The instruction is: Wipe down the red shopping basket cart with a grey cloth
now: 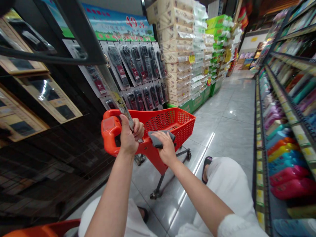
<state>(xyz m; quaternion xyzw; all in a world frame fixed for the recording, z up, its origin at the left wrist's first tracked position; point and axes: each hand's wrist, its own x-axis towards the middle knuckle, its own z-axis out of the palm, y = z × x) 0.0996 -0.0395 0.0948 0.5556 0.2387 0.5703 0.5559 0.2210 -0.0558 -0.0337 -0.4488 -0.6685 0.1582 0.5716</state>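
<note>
Gripping a grey pole [123,110], left fingers [140,127] wrapped round it, right fingers [165,137] holding grey cloth [154,141] by red cart [184,124]

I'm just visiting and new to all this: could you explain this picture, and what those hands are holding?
There is no machine: these are a person's bare hands, seen from a camera worn on that person's head, looking forward and down. The left hand grips a pole; the right hand holds a grey cloth at the side of a red cart. The cart stands on a shiny floor, between stacked boxes and a shelf of goods.
</note>
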